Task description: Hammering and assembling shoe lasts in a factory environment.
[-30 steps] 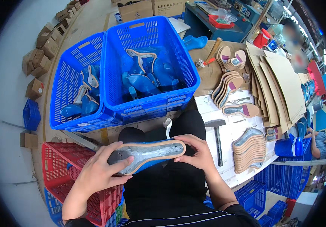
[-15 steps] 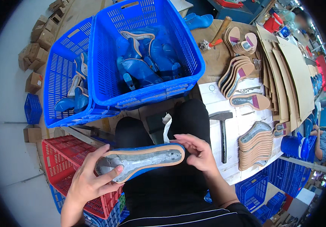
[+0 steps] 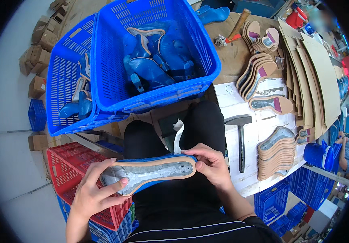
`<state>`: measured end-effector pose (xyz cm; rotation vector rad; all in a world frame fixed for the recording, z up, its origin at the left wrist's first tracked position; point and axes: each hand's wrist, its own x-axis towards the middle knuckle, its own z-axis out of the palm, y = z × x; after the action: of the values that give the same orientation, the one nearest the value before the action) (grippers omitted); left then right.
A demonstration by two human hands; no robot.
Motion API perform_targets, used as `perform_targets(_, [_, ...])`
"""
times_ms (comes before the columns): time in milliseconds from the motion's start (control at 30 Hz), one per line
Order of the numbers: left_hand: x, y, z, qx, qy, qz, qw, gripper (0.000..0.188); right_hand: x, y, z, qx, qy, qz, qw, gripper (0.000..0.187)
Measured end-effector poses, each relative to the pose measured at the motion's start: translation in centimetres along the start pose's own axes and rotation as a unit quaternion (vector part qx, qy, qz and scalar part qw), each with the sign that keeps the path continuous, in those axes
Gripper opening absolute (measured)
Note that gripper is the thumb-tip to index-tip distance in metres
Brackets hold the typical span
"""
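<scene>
Above my lap lies a blue shoe last, sole side up, with a grey insole board edged in tan on it. My left hand is closed round its wide toe end, fingers spread over the board. My right hand grips the narrow heel end, thumb at the rim and fingertips along the far edge. A curled white strip stands up from that far edge beside my right fingertips. Whether those fingertips also pinch the strip is unclear.
Ahead, a large blue crate holds several blue lasts; another blue crate adjoins it. On the right-hand table lie a hammer, a stack of insole boards, more insoles and cardboard sheets. Red crates stand at my left.
My right hand has closed onto the heel end, its thumb now against the rim; before, it was apart with fingers loose. My left hand keeps its hold. The view has shifted slightly.
</scene>
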<state>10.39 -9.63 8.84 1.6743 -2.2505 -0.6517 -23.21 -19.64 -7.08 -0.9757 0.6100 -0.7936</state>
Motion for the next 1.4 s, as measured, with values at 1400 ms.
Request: perform_targets(1400, [0.3, -0.2, -0.5, 0.002, -0.009, 0.007, 1.000, 0.064, 1.3, -0.6, -0.5, 0.071, -0.079, 0.006, 0.994, 0.077])
